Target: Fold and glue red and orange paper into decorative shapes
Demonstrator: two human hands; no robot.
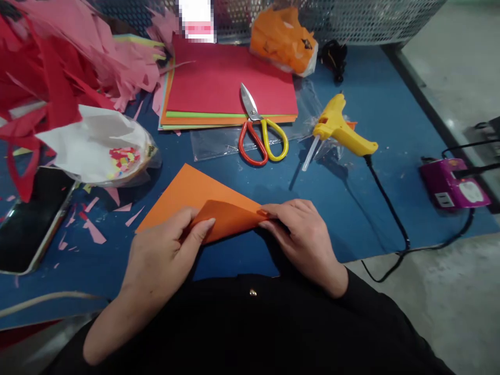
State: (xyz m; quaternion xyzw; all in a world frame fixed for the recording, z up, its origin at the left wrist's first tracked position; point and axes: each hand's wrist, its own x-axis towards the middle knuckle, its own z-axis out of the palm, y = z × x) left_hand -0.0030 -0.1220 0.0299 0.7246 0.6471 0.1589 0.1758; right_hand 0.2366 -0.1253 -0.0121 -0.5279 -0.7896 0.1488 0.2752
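Orange paper sheet on blue mat under both hands, left hand pinching its folded flap, right hand pressing the crease, scissors beyond the fingers, glue gun beyond the right hand

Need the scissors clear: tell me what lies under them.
The scissors rest with the blades on the red top sheet of the paper stack and the handles over a clear plastic sleeve on the blue mat. Lower sheets show edges only.

Matt orange paper sheet, glossy plastic glue gun, shiny metal scissors.
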